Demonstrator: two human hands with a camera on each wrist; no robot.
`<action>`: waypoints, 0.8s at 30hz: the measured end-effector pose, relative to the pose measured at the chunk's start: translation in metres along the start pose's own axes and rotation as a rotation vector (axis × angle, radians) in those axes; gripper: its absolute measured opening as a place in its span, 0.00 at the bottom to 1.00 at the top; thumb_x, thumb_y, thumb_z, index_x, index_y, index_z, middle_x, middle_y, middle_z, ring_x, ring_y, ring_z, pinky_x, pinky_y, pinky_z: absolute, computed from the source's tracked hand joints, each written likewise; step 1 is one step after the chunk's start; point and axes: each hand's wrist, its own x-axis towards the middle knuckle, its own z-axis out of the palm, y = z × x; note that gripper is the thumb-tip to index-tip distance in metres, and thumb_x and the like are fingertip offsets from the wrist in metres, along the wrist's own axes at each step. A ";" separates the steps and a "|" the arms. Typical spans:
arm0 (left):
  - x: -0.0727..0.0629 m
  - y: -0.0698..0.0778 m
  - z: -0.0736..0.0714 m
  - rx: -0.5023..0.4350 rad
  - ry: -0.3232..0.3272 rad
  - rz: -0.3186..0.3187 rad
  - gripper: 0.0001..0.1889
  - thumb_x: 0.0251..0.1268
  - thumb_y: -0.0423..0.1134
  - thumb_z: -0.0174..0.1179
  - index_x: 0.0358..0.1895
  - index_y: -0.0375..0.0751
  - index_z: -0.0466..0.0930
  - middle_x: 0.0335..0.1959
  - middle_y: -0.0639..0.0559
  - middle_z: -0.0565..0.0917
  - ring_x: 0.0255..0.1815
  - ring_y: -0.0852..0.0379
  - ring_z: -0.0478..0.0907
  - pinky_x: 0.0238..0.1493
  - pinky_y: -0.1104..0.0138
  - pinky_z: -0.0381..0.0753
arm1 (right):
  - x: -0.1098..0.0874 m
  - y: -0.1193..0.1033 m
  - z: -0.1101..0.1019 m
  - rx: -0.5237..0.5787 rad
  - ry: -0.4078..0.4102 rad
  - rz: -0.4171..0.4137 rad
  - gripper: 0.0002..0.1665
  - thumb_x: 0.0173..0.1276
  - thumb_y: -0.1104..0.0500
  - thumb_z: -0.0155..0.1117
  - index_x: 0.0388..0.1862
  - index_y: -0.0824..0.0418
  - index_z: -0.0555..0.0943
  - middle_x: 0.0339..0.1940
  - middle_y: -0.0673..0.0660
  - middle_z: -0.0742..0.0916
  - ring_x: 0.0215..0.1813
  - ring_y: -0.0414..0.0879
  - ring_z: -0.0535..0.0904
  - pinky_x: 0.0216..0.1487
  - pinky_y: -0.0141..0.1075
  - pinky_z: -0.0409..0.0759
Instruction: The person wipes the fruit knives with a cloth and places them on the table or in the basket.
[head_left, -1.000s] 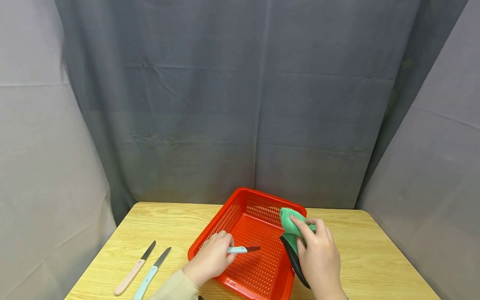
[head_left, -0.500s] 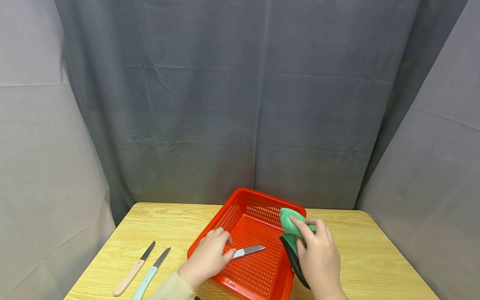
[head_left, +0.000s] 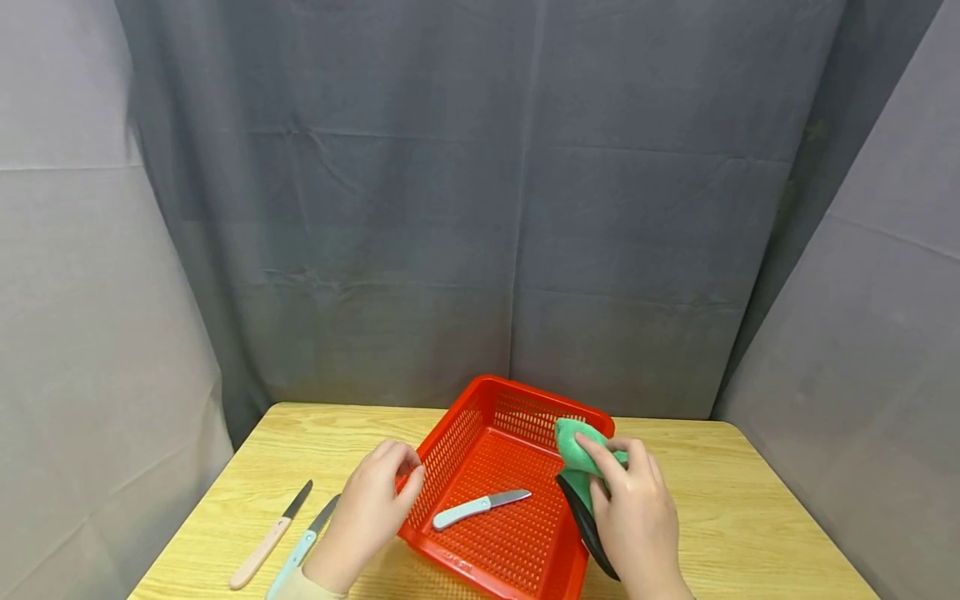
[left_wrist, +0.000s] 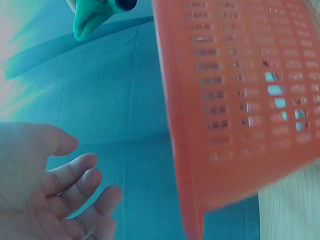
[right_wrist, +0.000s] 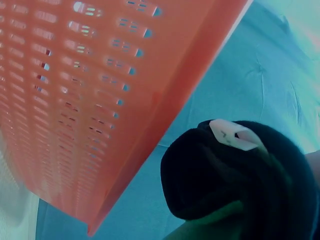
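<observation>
A paring knife (head_left: 461,511) with a pale blue handle lies inside the red plastic basket (head_left: 491,569), its blade pointing right. My left hand (head_left: 367,508) is just outside the basket's left rim, fingers loosely bent and holding nothing. In the left wrist view the hand (left_wrist: 65,185) is apart from the basket's side wall. My right hand (head_left: 637,517) holds a folded green and black cloth (head_left: 576,446) at the basket's right rim. A white tag (right_wrist: 235,136) shows on the cloth's black side in the right wrist view.
Two more knives lie on the wooden table to the left: one with a pale pink handle (head_left: 260,554), one with a light blue handle (head_left: 294,560) partly behind my left arm. A grey curtain (head_left: 420,250) hangs behind the table, with pale cloth panels at both sides.
My left hand lets go of the blue-handled knife, leaving it in the basket, and moves left out over the rim. The right hand keeps its hold on the cloth, nearly still.
</observation>
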 end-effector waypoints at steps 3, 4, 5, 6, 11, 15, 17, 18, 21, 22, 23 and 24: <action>-0.003 -0.007 -0.004 0.014 0.016 -0.042 0.08 0.64 0.34 0.68 0.34 0.51 0.79 0.31 0.62 0.76 0.32 0.63 0.74 0.34 0.68 0.75 | -0.001 -0.002 0.001 0.009 -0.004 -0.036 0.38 0.46 0.76 0.78 0.55 0.48 0.88 0.45 0.61 0.82 0.41 0.57 0.80 0.31 0.50 0.82; -0.005 -0.009 -0.005 0.020 0.012 -0.063 0.08 0.65 0.34 0.68 0.34 0.51 0.79 0.31 0.61 0.76 0.32 0.63 0.73 0.33 0.68 0.74 | -0.001 -0.003 0.001 0.010 -0.008 -0.048 0.38 0.45 0.76 0.78 0.55 0.48 0.88 0.45 0.60 0.82 0.40 0.56 0.80 0.31 0.49 0.82; -0.006 -0.012 -0.006 0.031 0.009 -0.081 0.07 0.66 0.34 0.67 0.35 0.51 0.79 0.31 0.60 0.76 0.31 0.63 0.72 0.33 0.69 0.73 | -0.001 -0.004 0.002 0.009 -0.014 -0.060 0.38 0.45 0.76 0.78 0.55 0.48 0.88 0.45 0.60 0.82 0.40 0.55 0.80 0.31 0.48 0.82; -0.008 -0.015 -0.006 0.041 0.005 -0.101 0.06 0.66 0.35 0.67 0.36 0.50 0.78 0.31 0.59 0.76 0.31 0.63 0.71 0.32 0.69 0.72 | -0.002 -0.004 0.003 0.009 -0.019 -0.069 0.38 0.45 0.76 0.78 0.55 0.47 0.88 0.45 0.59 0.82 0.40 0.55 0.80 0.31 0.48 0.82; -0.016 -0.033 -0.007 0.100 -0.034 -0.185 0.07 0.66 0.38 0.67 0.41 0.45 0.79 0.35 0.54 0.78 0.31 0.60 0.71 0.33 0.66 0.72 | -0.003 -0.007 0.005 0.011 -0.035 -0.081 0.37 0.46 0.75 0.78 0.55 0.46 0.88 0.45 0.58 0.82 0.42 0.54 0.81 0.32 0.47 0.83; -0.025 -0.049 -0.010 0.169 -0.097 -0.224 0.11 0.65 0.40 0.69 0.43 0.42 0.78 0.36 0.51 0.78 0.32 0.56 0.73 0.32 0.63 0.73 | -0.003 -0.007 0.004 0.015 -0.028 -0.080 0.38 0.46 0.76 0.78 0.55 0.47 0.88 0.45 0.58 0.82 0.42 0.55 0.81 0.32 0.48 0.83; -0.030 -0.059 -0.013 0.215 -0.134 -0.247 0.13 0.65 0.41 0.70 0.43 0.40 0.77 0.36 0.50 0.78 0.33 0.54 0.74 0.31 0.60 0.75 | -0.003 -0.007 0.003 0.017 -0.023 -0.078 0.38 0.46 0.76 0.78 0.54 0.47 0.88 0.45 0.59 0.82 0.42 0.55 0.81 0.31 0.48 0.83; -0.032 -0.064 -0.014 0.238 -0.153 -0.261 0.14 0.64 0.42 0.70 0.43 0.39 0.77 0.36 0.49 0.77 0.33 0.52 0.75 0.31 0.59 0.76 | -0.003 -0.006 0.002 0.018 -0.020 -0.076 0.38 0.46 0.76 0.78 0.55 0.47 0.88 0.45 0.59 0.82 0.41 0.55 0.81 0.31 0.47 0.83; -0.039 -0.080 -0.019 0.300 -0.214 -0.303 0.19 0.63 0.44 0.72 0.44 0.33 0.76 0.37 0.44 0.77 0.33 0.47 0.77 0.28 0.54 0.79 | -0.001 -0.004 0.001 0.022 -0.012 -0.068 0.37 0.46 0.76 0.78 0.55 0.47 0.88 0.45 0.59 0.82 0.41 0.54 0.80 0.30 0.47 0.82; -0.042 -0.085 -0.020 0.317 -0.230 -0.314 0.21 0.62 0.45 0.72 0.45 0.31 0.76 0.37 0.42 0.78 0.34 0.44 0.78 0.29 0.52 0.80 | -0.001 -0.003 0.001 0.023 -0.008 -0.065 0.37 0.47 0.76 0.78 0.55 0.48 0.88 0.45 0.59 0.82 0.40 0.55 0.80 0.29 0.47 0.82; -0.044 -0.090 -0.021 0.332 -0.251 -0.328 0.23 0.62 0.45 0.73 0.46 0.29 0.76 0.38 0.40 0.78 0.34 0.43 0.79 0.28 0.50 0.80 | -0.001 -0.001 0.000 0.025 -0.004 -0.063 0.37 0.47 0.76 0.78 0.55 0.48 0.88 0.45 0.59 0.82 0.40 0.55 0.80 0.29 0.47 0.82; -0.047 -0.094 -0.021 0.345 -0.272 -0.338 0.25 0.62 0.46 0.73 0.47 0.26 0.76 0.39 0.38 0.79 0.35 0.41 0.80 0.29 0.49 0.81 | 0.000 0.000 0.000 0.028 0.000 -0.060 0.37 0.47 0.76 0.78 0.55 0.48 0.88 0.45 0.60 0.82 0.40 0.55 0.80 0.29 0.47 0.82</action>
